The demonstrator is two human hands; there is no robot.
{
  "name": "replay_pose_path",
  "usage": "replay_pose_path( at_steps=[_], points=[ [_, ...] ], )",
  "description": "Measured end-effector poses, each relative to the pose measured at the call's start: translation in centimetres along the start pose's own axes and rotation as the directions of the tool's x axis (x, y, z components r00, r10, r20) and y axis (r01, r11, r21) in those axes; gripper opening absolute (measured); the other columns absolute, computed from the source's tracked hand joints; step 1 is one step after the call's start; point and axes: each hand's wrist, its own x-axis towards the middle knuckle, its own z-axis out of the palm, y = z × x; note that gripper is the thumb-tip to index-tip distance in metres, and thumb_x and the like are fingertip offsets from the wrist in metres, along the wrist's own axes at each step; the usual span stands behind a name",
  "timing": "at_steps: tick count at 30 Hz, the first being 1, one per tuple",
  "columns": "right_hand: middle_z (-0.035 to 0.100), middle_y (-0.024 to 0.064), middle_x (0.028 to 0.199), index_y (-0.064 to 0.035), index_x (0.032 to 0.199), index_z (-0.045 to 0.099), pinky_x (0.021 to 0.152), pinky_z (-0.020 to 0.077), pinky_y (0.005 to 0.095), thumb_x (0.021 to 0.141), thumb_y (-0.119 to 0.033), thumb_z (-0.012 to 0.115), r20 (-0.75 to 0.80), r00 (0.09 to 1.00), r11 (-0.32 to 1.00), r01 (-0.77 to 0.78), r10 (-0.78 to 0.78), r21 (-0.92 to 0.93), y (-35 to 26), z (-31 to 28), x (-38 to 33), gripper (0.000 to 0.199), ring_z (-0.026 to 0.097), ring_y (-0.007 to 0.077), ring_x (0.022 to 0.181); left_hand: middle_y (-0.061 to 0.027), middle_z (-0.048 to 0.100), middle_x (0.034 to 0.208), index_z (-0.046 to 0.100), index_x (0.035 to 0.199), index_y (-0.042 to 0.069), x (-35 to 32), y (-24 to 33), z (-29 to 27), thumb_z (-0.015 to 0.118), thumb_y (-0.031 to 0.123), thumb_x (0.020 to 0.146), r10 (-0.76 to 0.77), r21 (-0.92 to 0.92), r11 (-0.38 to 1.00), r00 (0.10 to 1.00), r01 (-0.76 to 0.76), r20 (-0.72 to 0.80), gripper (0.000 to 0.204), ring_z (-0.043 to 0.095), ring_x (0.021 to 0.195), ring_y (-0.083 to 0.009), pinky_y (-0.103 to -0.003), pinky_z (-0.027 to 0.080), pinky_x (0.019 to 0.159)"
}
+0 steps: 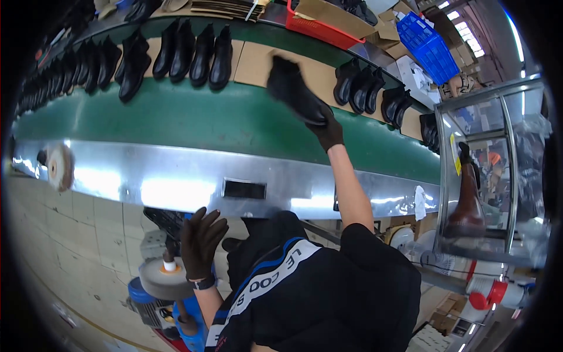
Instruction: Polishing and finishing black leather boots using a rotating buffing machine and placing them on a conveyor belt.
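My right hand [329, 130], in a dark brown glove, grips a black ankle boot [295, 94] by its toe. The boot is slightly blurred and hangs tilted over the green conveyor belt [199, 120], its shaft toward the cardboard strip at the back. My left hand [201, 240], gloved the same and with a dark band at the wrist, is held up in front of the metal edge with its fingers apart and nothing in it. A grey buffing wheel [166, 277] sits just beside and below it.
Black boots [202, 56] stand in rows on cardboard [253, 63] along the belt. A metal ledge [281, 179] with a dark slot runs in front. Farther off are a pale round wheel [60, 168], a red crate [319, 26], a blue crate [427, 48] and a framed cabinet [509, 170] with a brown boot.
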Motion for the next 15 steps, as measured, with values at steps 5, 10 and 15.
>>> replay_pose_path(
  at_steps=[5,10,15],
  points=[
    [0.057,0.0089,0.087,-0.0078,0.097,0.055,0.065,0.051,0.0396,0.075,-0.021,0.063,-0.156,0.987,0.977,0.071,-0.039,0.201,-1.2,-1.6,14.6,0.027,0.056,0.0248,0.077,-0.0202,0.045,0.121,0.034,0.125,-0.001,0.1,-1.5,-1.3,0.033,0.036,0.092,-0.133,0.208,0.96,0.961,0.186,-0.242,0.049,0.05,0.106,-0.0322,-0.038,0.041,0.09],
    [0.06,0.0125,0.093,-0.0026,0.097,0.056,0.07,0.0486,0.0392,0.078,-0.024,0.057,-0.283,0.958,0.908,0.161,-0.049,0.388,-1.2,-5.4,21.8,0.029,0.058,0.0261,0.083,-0.015,0.054,0.111,0.039,0.121,-0.001,-1.9,-4.2,-2.8,0.037,0.032,0.091,-0.144,0.648,0.679,0.928,0.345,-0.344,0.045,0.055,0.099,-0.0242,-0.032,0.046,0.08],
    [0.057,0.0118,0.101,-0.0041,0.113,0.05,0.079,0.0442,0.0329,0.077,-0.018,0.057,-0.005,0.821,0.116,0.075,-0.571,-0.99,3.0,-7.6,20.4,0.039,0.053,0.0253,0.092,-0.0126,0.06,0.097,0.054,0.106,-0.002,-2.9,-5.6,-3.9,0.043,0.018,0.087,-0.059,0.822,0.472,0.942,0.318,-0.33,0.029,0.059,0.088,-0.0181,-0.029,0.047,0.075]
  ],
)
